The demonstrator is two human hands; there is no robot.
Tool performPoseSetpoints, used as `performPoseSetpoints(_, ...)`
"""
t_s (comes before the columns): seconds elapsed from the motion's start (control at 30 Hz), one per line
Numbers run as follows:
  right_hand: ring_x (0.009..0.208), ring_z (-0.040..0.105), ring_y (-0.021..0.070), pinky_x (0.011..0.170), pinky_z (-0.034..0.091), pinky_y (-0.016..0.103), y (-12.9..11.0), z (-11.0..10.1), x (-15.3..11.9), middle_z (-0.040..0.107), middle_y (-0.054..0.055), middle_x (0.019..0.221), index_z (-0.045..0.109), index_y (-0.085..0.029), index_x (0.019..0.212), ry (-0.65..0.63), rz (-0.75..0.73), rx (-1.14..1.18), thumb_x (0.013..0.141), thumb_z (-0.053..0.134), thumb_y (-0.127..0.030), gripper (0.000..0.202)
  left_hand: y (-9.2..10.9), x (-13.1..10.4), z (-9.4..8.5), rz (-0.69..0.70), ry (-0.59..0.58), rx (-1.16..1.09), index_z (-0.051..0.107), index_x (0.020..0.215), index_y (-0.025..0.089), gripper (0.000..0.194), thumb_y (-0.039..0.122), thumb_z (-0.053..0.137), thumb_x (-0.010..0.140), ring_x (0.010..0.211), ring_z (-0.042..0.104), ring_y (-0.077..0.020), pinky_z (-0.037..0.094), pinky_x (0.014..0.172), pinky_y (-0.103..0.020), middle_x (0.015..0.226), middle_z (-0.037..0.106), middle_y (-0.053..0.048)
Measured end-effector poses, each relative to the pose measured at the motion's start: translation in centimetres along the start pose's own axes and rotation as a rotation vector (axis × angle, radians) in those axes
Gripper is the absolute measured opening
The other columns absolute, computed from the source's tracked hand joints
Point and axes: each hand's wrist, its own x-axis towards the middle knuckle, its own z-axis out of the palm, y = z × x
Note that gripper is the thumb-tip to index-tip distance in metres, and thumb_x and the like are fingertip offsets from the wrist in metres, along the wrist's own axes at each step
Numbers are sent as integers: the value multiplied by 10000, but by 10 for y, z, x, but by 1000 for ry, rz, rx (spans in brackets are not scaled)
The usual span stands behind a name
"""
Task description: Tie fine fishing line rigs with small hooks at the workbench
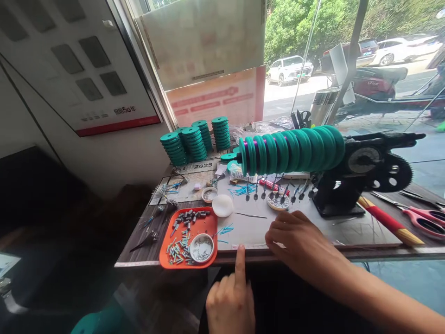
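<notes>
My left hand (232, 297) is at the bottom centre, its index finger stretched toward the table's front edge and the other fingers curled, holding nothing that I can see. My right hand (295, 236) rests on the white board (243, 232) with its fingers bent down and inward; whatever is under the fingertips is hidden. Above it, a row of green spools (295, 150) sits on the shaft of a black hand-crank winder (365, 162), with purple wire on the left ones. Small dark pieces on wires hang below the spools. Close to the right fingers stands a white dish of beads (278, 201).
An orange tray (212, 222) with metal parts and a small bowl (201, 248) lies left. Behind it are a white lid (223, 205) and stacked green spools (193, 144). Pink-handled scissors (426, 222) and a red-wrapped stick (389, 220) lie right.
</notes>
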Motion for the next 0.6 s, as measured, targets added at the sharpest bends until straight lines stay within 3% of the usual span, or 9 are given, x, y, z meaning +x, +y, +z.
performPoseSetpoints(0.2, 619, 458, 166, 604, 277, 285, 25, -13, -21, 570, -16, 582, 532, -182, 574, 22, -105, -183, 707, 675, -69, 226, -1, 3, 0, -5, 2, 23, 532, 1247, 116, 519, 38, 558, 735, 421, 547, -163, 442, 500, -279, 476, 562, 32)
performPoseSetpoints(0.47, 637, 548, 160, 583, 304, 271, 36, -18, -21, 602, 10, 690, 585, -180, 679, -210, 2, -213, 794, 571, -43, 179, -1, 5, 2, -32, 6, 40, 564, 1229, 145, 485, 25, 531, 760, 412, 555, -162, 429, 495, -273, 467, 573, 17)
performPoseSetpoints(0.6, 648, 572, 154, 571, 313, 255, 37, -22, -18, 612, 22, 705, 598, -167, 690, -260, 12, -205, 793, 551, -26, 181, -1, 7, 2, -27, 18, 71, 583, 1208, 146, 460, 24, 530, 767, 404, 561, -161, 432, 478, -269, 455, 572, 15)
